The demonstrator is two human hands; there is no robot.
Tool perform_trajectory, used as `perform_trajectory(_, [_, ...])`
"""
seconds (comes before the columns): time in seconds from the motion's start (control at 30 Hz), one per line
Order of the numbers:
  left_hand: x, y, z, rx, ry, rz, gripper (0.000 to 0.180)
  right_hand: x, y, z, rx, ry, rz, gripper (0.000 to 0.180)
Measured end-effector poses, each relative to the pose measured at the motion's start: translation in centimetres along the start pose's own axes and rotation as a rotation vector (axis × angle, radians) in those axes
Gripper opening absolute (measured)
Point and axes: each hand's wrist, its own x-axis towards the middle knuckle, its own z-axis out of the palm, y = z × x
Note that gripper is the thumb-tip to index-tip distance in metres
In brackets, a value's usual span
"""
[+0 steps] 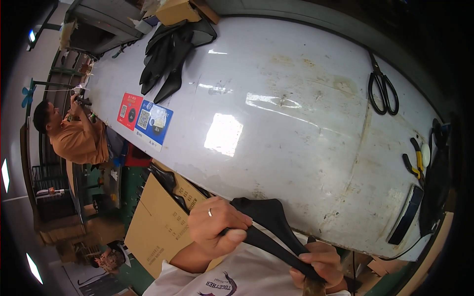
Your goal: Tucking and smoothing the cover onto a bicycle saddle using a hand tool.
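Note:
Above my lap, by the near edge of the table, I hold a limp black piece that looks like a shoe upper (270,215). My left hand (217,228) is closed, its thumb and fingers pinching one dark strip of the piece. My right hand (320,266) grips the narrow end where the two black strips meet, and a gap shows between them. A brownish tip (314,287) shows just under my right fingers; I cannot make out what it is. More black pieces of similar shape (170,56) lie heaped at the table's far left.
Black-handled scissors (383,91), yellow-and-black pliers (417,159) and a dark phone-like slab (406,215) lie on the white table (296,148) at right. Printed red and blue cards (144,121) lie left. An open cardboard box (157,222) stands beside me. A co-worker (74,133) works at left.

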Motion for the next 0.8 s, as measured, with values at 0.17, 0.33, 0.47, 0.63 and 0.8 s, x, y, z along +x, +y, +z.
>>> perform_trajectory(0.17, [1.5, 0.9, 0.6, 0.038, -0.100, -0.073, 0.050, -0.5, -0.5, -3.1, -0.062, -0.073, 0.056, 0.053])
perform_trajectory(0.33, [4.0, -3.2, 3.7, -0.405, -0.133, -0.267, 0.047, -2.2, -3.8, -6.3, -0.371, 0.060, 0.861, 0.037])
perform_trajectory(0.47, [2.6, -2.1, 6.2, -0.413, -0.492, -0.578, 0.028, -4.4, -3.2, -7.9, -0.316, -0.358, 0.984, 0.032])
perform_trajectory(0.63, [2.5, 0.5, 10.0, -0.518, -0.526, -0.634, 0.020, -1.6, -3.7, -7.9, -0.251, -0.489, 0.804, 0.022])
perform_trajectory(0.8, [2.0, 2.2, 11.3, -0.439, -0.756, -0.565, 0.024, 2.3, -1.4, -5.2, 0.202, 0.002, -0.288, 0.023])
